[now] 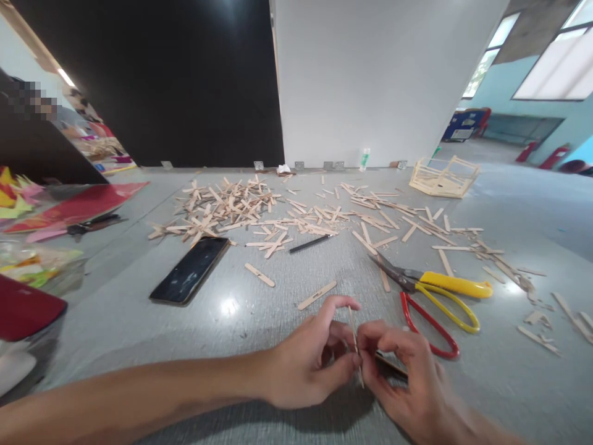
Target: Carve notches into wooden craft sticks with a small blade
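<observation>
My left hand (315, 358) is closed on a thin wooden craft stick (352, 327), held upright and edge-on between thumb and fingers. Its index finger curls over the stick's top end. Pressed close against the stick are the pinched fingertips of my right hand (412, 377). A slim dark tool (391, 366) shows inside that hand; its tip is hidden, so its kind is unclear. Just beyond my hands lies a craft stick with a slot cut in it (317, 295), and another slotted stick (259, 275) rests farther left. Snips with red and yellow handles (435, 296) lie open by my right hand.
A heap of craft sticks (227, 207) and scattered pieces spread across the grey table. A black phone (189, 271), a craft knife (310, 243), a small bottle (364, 159) and a stick-built frame (445, 179) stand or lie around. Upright panels (370, 80) close the back.
</observation>
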Demonstrator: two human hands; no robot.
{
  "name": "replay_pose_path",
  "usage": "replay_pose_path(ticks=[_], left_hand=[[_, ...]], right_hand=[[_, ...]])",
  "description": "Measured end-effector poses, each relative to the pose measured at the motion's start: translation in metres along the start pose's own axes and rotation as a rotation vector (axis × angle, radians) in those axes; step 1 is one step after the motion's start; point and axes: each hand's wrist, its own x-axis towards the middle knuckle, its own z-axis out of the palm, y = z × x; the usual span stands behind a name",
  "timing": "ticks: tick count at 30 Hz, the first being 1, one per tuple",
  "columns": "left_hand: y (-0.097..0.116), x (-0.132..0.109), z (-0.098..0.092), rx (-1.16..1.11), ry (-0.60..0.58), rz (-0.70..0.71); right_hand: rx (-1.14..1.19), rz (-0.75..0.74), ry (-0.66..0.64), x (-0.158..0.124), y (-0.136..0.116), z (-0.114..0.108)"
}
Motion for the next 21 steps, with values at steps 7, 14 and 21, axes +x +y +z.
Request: replay_pose_path(ticks=[7, 14, 21], left_hand=[[0.0007, -0.0012, 0.0033, -0.151, -0.001, -0.064], [0.0007, 0.0007, 0.0012, -0.220, -0.010, -0.125], [0.0012, 0.0010, -0.0034, -0.229, 0.023, -0.168]], right_hand=[[0.025, 0.002, -0.062, 0.0000, -0.0013, 0.0015], [-0.076, 0.065, -0.147, -0.0032, -0.0028, 0.0005], [-0.026, 0.038, -0.198, -0.0080, -0.0018, -0.0019]])
